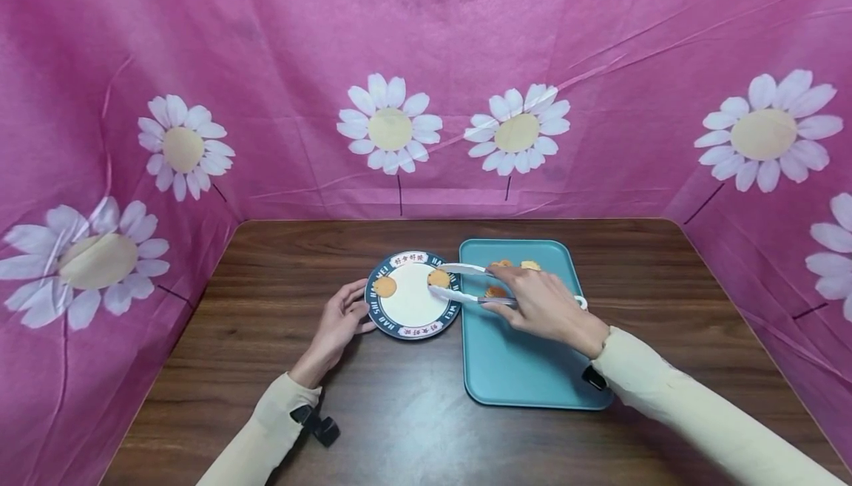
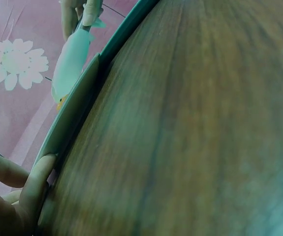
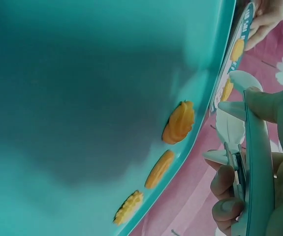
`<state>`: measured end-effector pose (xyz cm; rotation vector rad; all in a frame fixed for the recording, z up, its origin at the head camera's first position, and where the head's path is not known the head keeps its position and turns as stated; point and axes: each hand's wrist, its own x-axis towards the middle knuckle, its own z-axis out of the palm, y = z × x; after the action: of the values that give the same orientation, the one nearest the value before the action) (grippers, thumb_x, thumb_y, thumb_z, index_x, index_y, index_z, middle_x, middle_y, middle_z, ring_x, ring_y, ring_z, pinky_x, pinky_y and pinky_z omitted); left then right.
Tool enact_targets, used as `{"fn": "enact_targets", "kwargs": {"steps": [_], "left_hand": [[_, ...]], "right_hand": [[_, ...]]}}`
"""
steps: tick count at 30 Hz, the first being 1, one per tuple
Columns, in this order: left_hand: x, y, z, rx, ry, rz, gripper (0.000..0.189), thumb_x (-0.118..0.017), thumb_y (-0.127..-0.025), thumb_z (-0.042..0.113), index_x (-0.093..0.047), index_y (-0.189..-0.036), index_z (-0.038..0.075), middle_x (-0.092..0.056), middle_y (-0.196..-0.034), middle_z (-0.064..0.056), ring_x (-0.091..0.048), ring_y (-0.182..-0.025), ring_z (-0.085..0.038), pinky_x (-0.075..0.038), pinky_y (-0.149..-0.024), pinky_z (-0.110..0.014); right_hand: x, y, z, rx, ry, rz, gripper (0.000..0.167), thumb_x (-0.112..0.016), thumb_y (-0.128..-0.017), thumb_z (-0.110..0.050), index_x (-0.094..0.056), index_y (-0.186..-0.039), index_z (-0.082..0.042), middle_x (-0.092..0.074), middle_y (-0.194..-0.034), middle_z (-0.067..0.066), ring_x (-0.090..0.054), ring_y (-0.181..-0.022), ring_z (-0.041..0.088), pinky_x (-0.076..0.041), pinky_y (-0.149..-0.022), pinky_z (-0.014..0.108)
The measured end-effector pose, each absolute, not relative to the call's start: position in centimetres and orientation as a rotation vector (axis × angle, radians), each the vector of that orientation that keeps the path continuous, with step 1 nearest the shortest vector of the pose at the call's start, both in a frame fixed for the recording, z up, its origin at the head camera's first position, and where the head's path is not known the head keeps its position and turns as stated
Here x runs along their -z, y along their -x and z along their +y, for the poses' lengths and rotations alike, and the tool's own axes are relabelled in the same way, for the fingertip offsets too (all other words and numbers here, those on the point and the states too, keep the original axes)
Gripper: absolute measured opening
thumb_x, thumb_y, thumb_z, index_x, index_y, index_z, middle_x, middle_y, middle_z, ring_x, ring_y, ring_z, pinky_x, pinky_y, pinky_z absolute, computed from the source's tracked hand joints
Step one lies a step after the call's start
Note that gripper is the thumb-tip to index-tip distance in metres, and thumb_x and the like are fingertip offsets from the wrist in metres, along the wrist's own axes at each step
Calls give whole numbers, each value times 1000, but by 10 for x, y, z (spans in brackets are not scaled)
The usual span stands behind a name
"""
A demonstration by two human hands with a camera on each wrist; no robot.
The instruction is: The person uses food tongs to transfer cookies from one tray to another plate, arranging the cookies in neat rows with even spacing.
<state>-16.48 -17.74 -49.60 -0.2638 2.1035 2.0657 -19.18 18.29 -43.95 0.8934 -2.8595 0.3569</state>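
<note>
A round white plate [image 1: 411, 308] with a dark blue lettered rim lies on the table. My left hand [image 1: 338, 323] holds its left edge between thumb and fingers. My right hand [image 1: 549, 307] grips white tongs [image 1: 459, 296], which reach left over the plate's right rim. Between the tong tips is a round golden cookie [image 1: 438, 279] at the plate's right side; how firmly they touch it I cannot tell. Another round cookie [image 1: 384, 287] rests on the plate's left side. In the right wrist view, a shell-shaped cookie [image 3: 179, 123], an oval cookie [image 3: 159, 169] and a ridged cookie [image 3: 128, 208] lie on the tray.
A teal rectangular tray [image 1: 519, 375] stands right of the plate, its left edge close to the plate's rim. Both sit on a brown wooden table [image 1: 299, 249]. Pink cloth [image 1: 279, 42] with white daisies rises behind and at both sides.
</note>
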Motion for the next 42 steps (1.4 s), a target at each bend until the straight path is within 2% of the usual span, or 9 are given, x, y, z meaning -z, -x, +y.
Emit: {"fn": "enact_targets", "kwargs": {"steps": [4,7,11,15,19,26,30,37,42], "left_hand": [[495,164,-178,-2068,262,2093,54,-47,-103,-6,-42,-156,4,-47,-157,-23,-63,-111,-17,-68,-83,-27],[494,165,-179,-2090,251,2068,55,-46,-102,-8,-41,-155,2,-46,-156,-25,-63,-107,-14,-68,-82,-27],[493,165,-180,-2115,232,2037,56,-46,-101,-10,-40,-156,1,-46,-157,-26,-64,-103,-11,-68,-81,-28],[492,165,-180,-2110,227,2031,57,-46,-102,-9,-41,-157,5,-46,-158,-24,-63,-106,-14,-68,-83,-30],[491,166,-179,-2092,238,2046,58,-46,-102,-8,-42,-158,7,-46,-159,-23,-64,-112,-17,-68,-85,-32],[490,168,-180,-2096,232,2030,58,-46,-102,-9,-41,-158,5,-44,-160,-24,-63,-112,-18,-68,-86,-31],[490,167,-181,-2100,226,2027,58,-45,-102,-9,-40,-158,4,-44,-160,-26,-63,-112,-18,-68,-85,-31],[492,167,-182,-2101,231,2023,57,-46,-103,-9,-41,-158,5,-44,-160,-25,-63,-112,-17,-68,-85,-30],[493,166,-182,-2104,236,2018,58,-45,-103,-9,-40,-158,5,-44,-160,-24,-62,-110,-15,-68,-84,-29]], "right_hand": [[440,196,176,-330,-924,-2843,62,-73,-93,-53,-63,-139,-12,-74,-103,4,-52,-67,12,-45,-49,24],[440,198,171,-331,-947,-2829,64,-74,-93,-52,-63,-140,-10,-77,-112,8,-60,-72,13,-51,-51,27],[439,201,165,-346,-975,-2841,64,-73,-95,-51,-63,-141,-8,-79,-110,10,-70,-86,18,-58,-56,30],[439,204,161,-331,-987,-2853,64,-73,-94,-51,-64,-141,-8,-80,-102,6,-71,-91,21,-60,-57,32],[438,207,156,-325,-1000,-2854,65,-74,-93,-51,-64,-141,-8,-78,-96,5,-69,-86,20,-53,-49,27],[439,211,149,-324,-1021,-2857,65,-73,-93,-52,-65,-140,-8,-78,-110,9,-60,-74,14,-34,-39,19],[440,213,145,-330,-1034,-2877,64,-71,-95,-53,-64,-140,-9,-77,-100,7,-53,-61,9,-29,-35,20],[442,216,139,-317,-1036,-2886,65,-69,-95,-55,-64,-140,-9,-77,-106,7,-48,-55,8,-32,-36,21],[444,216,136,-296,-1039,-2892,66,-69,-95,-57,-64,-141,-9,-72,-89,2,-43,-50,7,-31,-38,22]]}}
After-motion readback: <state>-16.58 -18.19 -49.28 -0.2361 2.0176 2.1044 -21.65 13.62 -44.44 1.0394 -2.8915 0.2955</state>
